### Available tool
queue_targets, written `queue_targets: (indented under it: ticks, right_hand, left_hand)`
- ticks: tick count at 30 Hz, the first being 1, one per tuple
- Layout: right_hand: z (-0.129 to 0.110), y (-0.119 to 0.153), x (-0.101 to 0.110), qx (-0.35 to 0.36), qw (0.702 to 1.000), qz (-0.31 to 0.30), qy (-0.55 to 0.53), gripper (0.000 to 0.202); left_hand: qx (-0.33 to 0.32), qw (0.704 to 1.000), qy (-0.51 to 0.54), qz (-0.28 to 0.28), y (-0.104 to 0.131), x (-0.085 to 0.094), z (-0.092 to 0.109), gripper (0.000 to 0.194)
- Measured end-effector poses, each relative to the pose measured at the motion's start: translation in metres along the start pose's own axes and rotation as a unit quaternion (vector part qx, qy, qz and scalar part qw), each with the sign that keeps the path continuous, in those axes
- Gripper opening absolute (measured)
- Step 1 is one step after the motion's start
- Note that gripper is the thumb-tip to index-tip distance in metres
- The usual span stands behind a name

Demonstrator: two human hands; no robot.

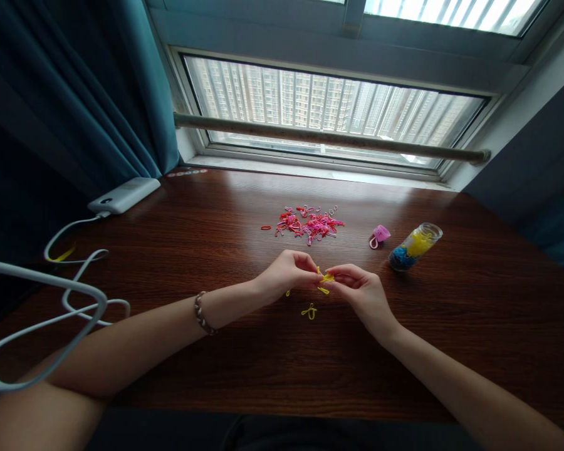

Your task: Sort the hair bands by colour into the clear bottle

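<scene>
Over the middle of the table, my left hand [291, 270] and my right hand [361, 289] meet fingertip to fingertip, both pinched on a small bunch of yellow rubber bands [328, 278]. How the bands are looped between the fingers is too small to make out. Just below lie loose yellow rubber bands [310, 311] on the wood. Beyond my hands spreads a pile of pink and red rubber bands [310, 224]. To the right stands a glass jar [416, 246], uncapped, with blue bands below and yellow ones above. Beside it sits a pink stopper [380, 233] with a pale loop against it.
The brown wooden table [207, 232] ends at a window with a metal rail [329, 136]. At the far left lies a white power bank [125, 195], its white cable [94, 291] looping over my left forearm. A blue curtain [136, 94] hangs on the left.
</scene>
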State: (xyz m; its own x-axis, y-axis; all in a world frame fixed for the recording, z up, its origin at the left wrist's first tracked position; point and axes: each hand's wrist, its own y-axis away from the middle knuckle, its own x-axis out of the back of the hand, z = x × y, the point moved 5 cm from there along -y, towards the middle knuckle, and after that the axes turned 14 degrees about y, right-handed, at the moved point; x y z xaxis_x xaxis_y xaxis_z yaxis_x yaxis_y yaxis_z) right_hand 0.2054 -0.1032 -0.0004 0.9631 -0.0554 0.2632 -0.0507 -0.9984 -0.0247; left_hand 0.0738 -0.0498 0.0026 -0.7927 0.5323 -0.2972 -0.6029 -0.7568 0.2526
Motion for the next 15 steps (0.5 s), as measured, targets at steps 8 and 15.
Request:
queue_targets:
  ticks: [8,15]
  right_hand:
    - [-0.0041,0.0013,0.0052,0.017,0.997,0.023,0.065,0.019]
    - [-0.0030,0.0021,0.0029,0.019,0.999,0.029,0.039,0.020]
  left_hand:
    - [0.015,0.999,0.029,-0.018,0.0001,-0.0009,-0.0038,0.030]
    - [0.027,0.997,0.011,-0.075,0.0029,-0.0063,-0.0068,0.030]
